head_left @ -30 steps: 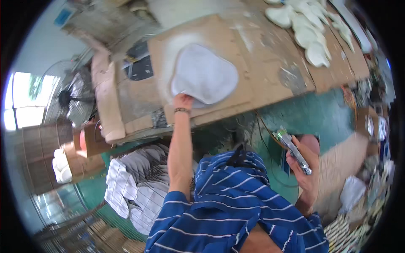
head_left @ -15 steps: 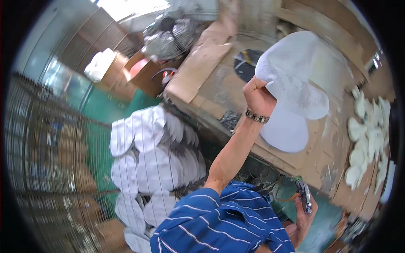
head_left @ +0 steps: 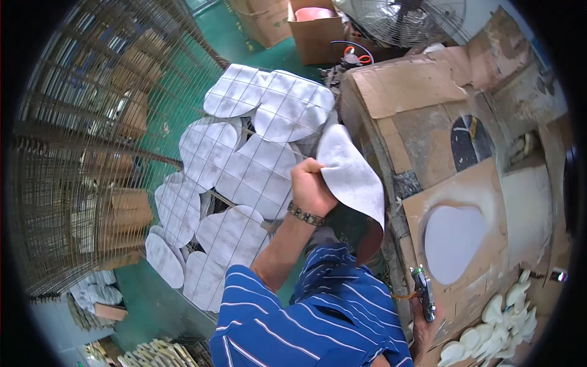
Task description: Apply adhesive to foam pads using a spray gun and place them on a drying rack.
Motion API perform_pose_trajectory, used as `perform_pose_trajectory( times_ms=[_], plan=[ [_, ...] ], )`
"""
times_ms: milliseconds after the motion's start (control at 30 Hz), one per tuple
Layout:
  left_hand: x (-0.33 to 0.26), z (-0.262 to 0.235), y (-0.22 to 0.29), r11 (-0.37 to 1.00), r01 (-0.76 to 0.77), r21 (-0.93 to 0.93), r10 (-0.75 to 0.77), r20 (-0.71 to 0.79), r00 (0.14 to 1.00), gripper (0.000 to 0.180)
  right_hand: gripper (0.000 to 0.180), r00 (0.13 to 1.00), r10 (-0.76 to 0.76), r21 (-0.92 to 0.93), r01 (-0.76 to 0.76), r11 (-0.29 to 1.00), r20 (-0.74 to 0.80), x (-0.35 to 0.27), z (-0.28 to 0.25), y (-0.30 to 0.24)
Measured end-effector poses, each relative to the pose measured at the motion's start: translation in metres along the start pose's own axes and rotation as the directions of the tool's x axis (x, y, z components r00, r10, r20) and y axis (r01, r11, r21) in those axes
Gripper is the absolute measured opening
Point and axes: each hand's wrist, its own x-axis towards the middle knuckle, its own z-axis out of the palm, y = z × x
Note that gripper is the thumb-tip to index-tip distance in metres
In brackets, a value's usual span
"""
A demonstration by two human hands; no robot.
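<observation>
My left hand is closed on the edge of a thin, floppy white rounded pad. The pad hangs curled between the wire rack and the table, and its lower part looks darker. Several similar white pads lie on that rack to my left. My right hand grips a small metal spray gun by the table's near edge, with an orange hose behind it. On the cardboard-covered table rests another pale rounded pad.
A dark oval piece lies farther up the table. Cream shaped parts are heaped at the lower right. Tall wire racks stand at the left. Cardboard boxes and a large fan are at the back.
My view has swung left. My left hand has carried the white pad from above the table toward the wire rack. The spray gun remains in my right hand.
</observation>
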Motion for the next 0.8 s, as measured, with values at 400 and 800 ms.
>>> perform_pose_trajectory(
  times_ms=[400, 800],
  plan=[
    [0.129, 0.037, 0.285, 0.771, -0.608, 0.188, 0.604, 0.086, 0.793, 0.06, 0.045, 0.995, -0.078, -0.074, 0.083, 0.994, 0.065, 0.077, 0.078, -0.116],
    [0.177, -0.169, 0.53, 0.605, -0.727, 0.326, 0.793, -0.337, 0.508, 0.042, 0.051, 0.994, 0.044, -0.166, -0.026, 0.986, 0.101, 0.114, 0.142, -0.146]
  ],
)
